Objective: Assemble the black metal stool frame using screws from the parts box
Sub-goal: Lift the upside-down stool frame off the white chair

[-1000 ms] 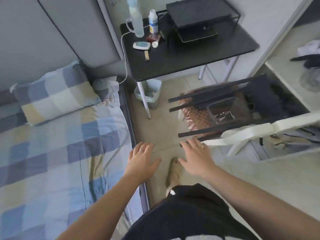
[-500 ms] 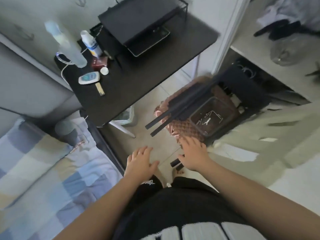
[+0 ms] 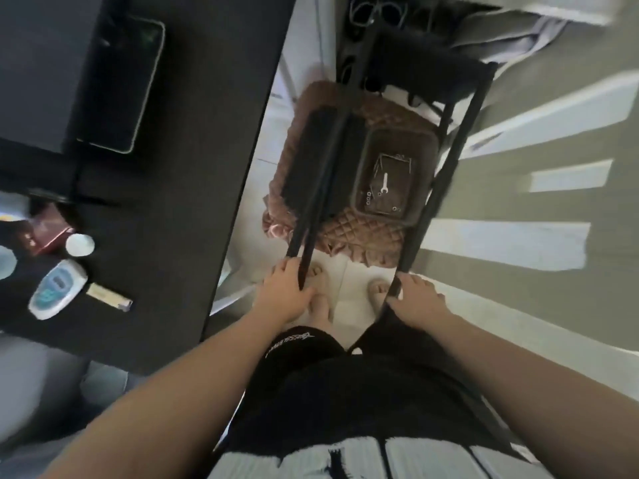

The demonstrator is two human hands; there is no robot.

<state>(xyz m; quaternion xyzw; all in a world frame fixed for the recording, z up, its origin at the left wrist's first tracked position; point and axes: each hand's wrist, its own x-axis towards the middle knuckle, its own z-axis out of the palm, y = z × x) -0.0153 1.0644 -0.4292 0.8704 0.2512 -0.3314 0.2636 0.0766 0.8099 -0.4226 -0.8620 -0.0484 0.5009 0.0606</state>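
The black metal stool frame [image 3: 446, 160] lies over a brown quilted cushion [image 3: 363, 233], its legs pointing toward me. My left hand [image 3: 285, 292] grips the ends of the left pair of legs. My right hand [image 3: 416, 299] grips the end of the right leg. Between the legs sits the clear parts box [image 3: 389, 181], holding a small white wrench, washers and screws.
A black table [image 3: 179, 209] stands close on the left with a tablet [image 3: 121, 84], a white device [image 3: 57, 288] and small items. My feet [image 3: 345, 288] stand on the pale tile floor under my hands. A grey and white surface lies to the right.
I have turned toward the stool frame and stepped closer. Both hands, spread and free before, have moved onto the leg ends and closed round them.
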